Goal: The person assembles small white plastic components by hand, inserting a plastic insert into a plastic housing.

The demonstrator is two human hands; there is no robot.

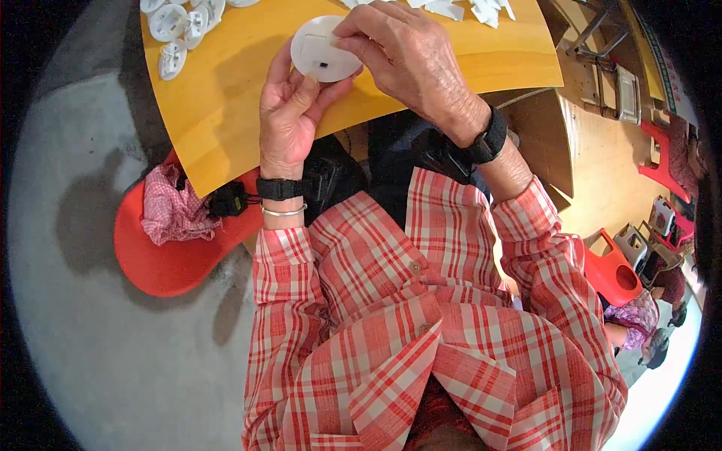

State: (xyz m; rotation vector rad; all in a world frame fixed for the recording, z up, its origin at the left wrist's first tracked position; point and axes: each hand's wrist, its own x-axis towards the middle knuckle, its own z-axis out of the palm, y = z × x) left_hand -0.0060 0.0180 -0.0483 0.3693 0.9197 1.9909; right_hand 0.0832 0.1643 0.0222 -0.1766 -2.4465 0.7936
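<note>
Two hands pinch our smooth white disc (316, 46): our left hand (295, 113) at its lower-left rim, our right hand (410, 64) at its upper right. We should brace that rim and press lightly. Rounded white pieces (168, 24), apparently plastic, lie farther left on the yellow table (214, 113).

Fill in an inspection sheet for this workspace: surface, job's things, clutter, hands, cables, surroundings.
Surface: yellow tabletop.
Job's things: white round disc with a small dark square opening, held above the tabletop.
Clutter: white round parts at upper left; white flat pieces along the top edge.
Hands: left hand holds the disc; right hand has fingertips at its upper right.
Cables: none clearly made out.
Surroundings: red seat bearing pink checked cloth; people at far right.
</note>
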